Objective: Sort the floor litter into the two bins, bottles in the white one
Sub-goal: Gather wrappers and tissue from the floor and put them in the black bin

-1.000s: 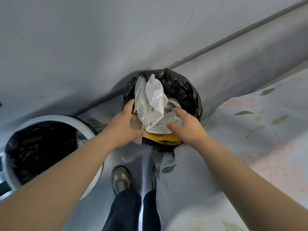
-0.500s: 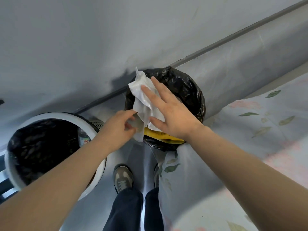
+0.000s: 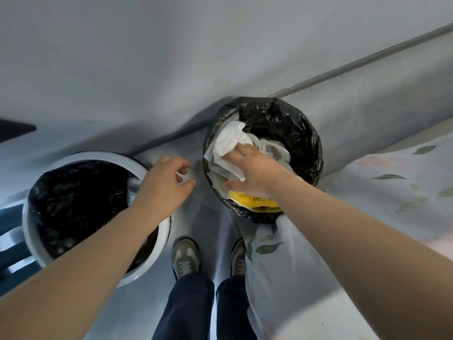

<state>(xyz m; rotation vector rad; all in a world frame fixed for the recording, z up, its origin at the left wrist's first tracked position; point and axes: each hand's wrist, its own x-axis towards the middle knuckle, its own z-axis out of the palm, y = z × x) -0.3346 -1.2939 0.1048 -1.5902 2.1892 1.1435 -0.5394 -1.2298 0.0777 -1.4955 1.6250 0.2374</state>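
The black-lined bin [image 3: 306,133] stands by the wall at the right. It holds crumpled white plastic bags [image 3: 228,141] and a yellow packet [image 3: 255,202] at its near rim. My right hand [image 3: 255,173] lies flat on the white bags inside this bin, fingers spread and pressing down. The white bin [image 3: 103,157] with a black liner stands at the left, and a bottle [image 3: 134,182] shows just inside its right rim. My left hand [image 3: 161,185] hovers between the two bins, fingers curled, pinching what looks like a small pale scrap [image 3: 188,174].
A pale sheet printed with leaves [image 3: 367,192] covers the floor at the right and drapes against the black-lined bin. My two shoes [image 3: 186,258] stand on the grey floor between the bins. The wall and its skirting [image 3: 343,69] run behind both.
My right hand has pushed the white bag down into the black-lined bin. My left hand has let go of the bag's corner and drawn back to the left, toward the white bin.
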